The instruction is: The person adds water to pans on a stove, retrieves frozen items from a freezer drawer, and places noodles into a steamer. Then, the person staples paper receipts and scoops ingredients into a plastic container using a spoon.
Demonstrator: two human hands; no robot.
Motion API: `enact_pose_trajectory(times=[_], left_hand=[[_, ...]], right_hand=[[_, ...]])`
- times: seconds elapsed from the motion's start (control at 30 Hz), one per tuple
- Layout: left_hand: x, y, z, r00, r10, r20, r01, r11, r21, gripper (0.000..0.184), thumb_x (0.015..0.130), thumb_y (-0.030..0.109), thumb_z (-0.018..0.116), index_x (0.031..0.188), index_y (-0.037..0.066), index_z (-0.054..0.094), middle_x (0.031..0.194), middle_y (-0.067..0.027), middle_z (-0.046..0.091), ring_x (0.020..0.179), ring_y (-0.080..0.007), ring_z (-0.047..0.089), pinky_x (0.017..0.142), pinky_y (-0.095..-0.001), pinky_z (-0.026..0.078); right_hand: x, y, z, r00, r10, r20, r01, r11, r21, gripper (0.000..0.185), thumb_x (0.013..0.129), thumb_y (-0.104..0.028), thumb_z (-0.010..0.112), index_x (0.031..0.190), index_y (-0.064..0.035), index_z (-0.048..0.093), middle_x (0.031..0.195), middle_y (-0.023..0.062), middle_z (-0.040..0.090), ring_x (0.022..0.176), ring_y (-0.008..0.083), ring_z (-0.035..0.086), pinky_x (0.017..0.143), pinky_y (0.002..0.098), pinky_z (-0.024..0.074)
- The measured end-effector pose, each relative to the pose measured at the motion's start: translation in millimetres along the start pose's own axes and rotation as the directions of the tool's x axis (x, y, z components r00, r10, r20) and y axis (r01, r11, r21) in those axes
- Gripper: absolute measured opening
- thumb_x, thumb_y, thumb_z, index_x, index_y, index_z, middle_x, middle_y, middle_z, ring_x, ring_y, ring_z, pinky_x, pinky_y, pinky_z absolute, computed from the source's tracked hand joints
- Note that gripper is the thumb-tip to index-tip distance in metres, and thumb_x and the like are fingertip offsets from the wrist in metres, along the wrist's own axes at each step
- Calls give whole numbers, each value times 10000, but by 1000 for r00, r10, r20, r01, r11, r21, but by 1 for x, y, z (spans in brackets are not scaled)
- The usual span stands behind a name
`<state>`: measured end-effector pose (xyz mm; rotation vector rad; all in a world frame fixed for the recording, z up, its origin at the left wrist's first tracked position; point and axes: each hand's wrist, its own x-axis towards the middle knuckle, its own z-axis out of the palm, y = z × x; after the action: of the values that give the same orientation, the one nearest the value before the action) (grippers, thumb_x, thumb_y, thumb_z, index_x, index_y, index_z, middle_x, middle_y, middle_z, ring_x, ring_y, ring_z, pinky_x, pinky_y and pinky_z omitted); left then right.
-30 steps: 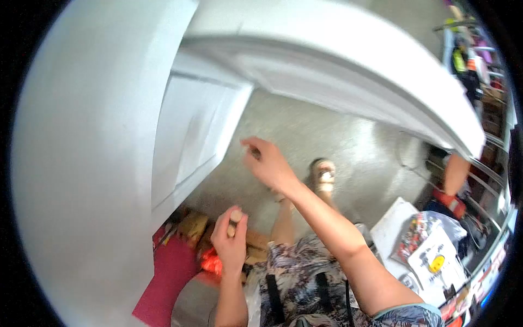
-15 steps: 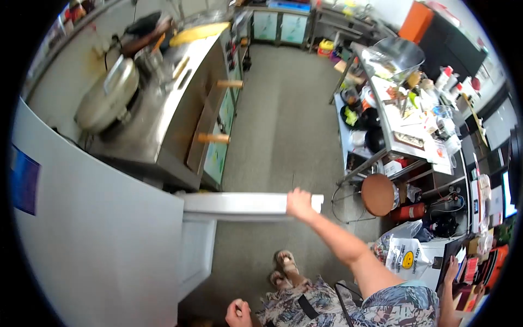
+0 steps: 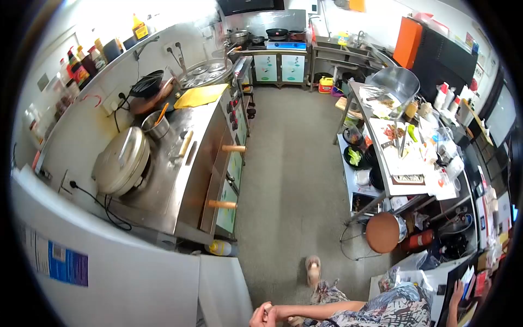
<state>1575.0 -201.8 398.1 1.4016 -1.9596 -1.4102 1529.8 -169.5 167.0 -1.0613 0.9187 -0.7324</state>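
At the bottom edge, my left hand point(image 3: 260, 318) is closed around a small pale piece whose kind I cannot make out. My right hand point(image 3: 281, 313) meets it from the right, its forearm lying across my patterned clothing. The right fingers are bent near the pale piece and partly hidden, so their exact hold is unclear. Just left of both hands stands a white refrigerator-like cabinet point(image 3: 136, 283) with a pale front panel point(image 3: 223, 289). Neither hand touches the cabinet.
A steel counter point(image 3: 169, 191) on the left holds an electric pan point(image 3: 122, 163) and a steel pot point(image 3: 156, 126). Wooden handles point(image 3: 222, 204) project into the aisle. A cluttered table point(image 3: 389, 163) and stool point(image 3: 382, 232) stand right. Another person's hand point(image 3: 456, 294) is far right.
My right hand has let go of the white door and joined my left hand. The door no longer sticks out across the floor. My view has moved forward and tilted up.
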Motion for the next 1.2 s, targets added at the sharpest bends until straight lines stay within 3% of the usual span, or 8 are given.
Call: enact_pose_trajectory(times=[0.1,0.23,0.3,0.57,0.63,0.77,0.93,1.2], left_hand=[[65,39,42,997,73,30,-73,997,24,291,892,222,623,1055,-18,624,994,-154,648,885,-248,613,780,-326,483],[169,75,109,974,170,148,-198,959,201,295,910,201,592,1156,38,609,1004,-168,661,795,-263,624,709,-354,491],[220,128,153,975,185,122,-212,941,265,221,811,176,695,960,19,652,732,-103,604,595,-216,568,587,-321,466],[442,276,275,943,294,155,-322,923,213,204,850,200,660,975,40,654,749,-104,605,580,-218,566,567,-318,464],[519,281,306,920,375,109,-391,894,220,231,862,173,661,1003,-10,643,735,-61,589,534,-100,476,511,-252,407],[674,344,369,950,292,110,-306,941,144,238,894,194,641,1014,-12,637,717,-43,569,553,-81,468,521,-235,405],[871,457,446,874,448,187,-476,867,149,248,901,208,629,1036,0,632,753,-70,597,574,-114,500,541,-256,424],[1176,590,587,808,475,349,-560,804,201,277,902,259,609,1058,30,622,801,-121,610,634,-232,575,612,-332,481]], right_hand=[[-9,40,-78,980,-140,-144,134,990,-51,363,813,-297,564,1087,-73,645,729,83,646,582,225,608,486,369,484],[-118,-97,-271,906,357,-228,-374,927,-36,388,809,-328,548,1061,-59,668,858,116,692,637,225,632,542,379,514],[-142,-97,-349,882,300,-364,-355,930,-94,366,809,-318,545,1044,-74,683,833,101,687,611,209,617,514,355,505],[-177,-208,-688,783,311,-538,-293,948,122,340,866,-283,536,1092,-60,658,812,6,610,603,97,524,462,239,433],[-168,-214,-774,765,302,-569,-289,950,116,324,879,-282,525,1066,-52,656,795,15,587,581,85,514,447,244,430],[-172,-212,-927,664,431,-611,-323,902,285,349,931,-319,469,1023,-32,644,780,22,568,572,95,498,452,257,444],[-219,-214,-1085,559,648,-517,-104,673,732,363,958,-313,431,964,2,611,751,57,567,543,136,498,434,283,433],[-253,-189,-1383,459,700,-547,420,372,828,211,857,-185,492,908,3,574,772,156,617,510,210,526,463,348,467]])
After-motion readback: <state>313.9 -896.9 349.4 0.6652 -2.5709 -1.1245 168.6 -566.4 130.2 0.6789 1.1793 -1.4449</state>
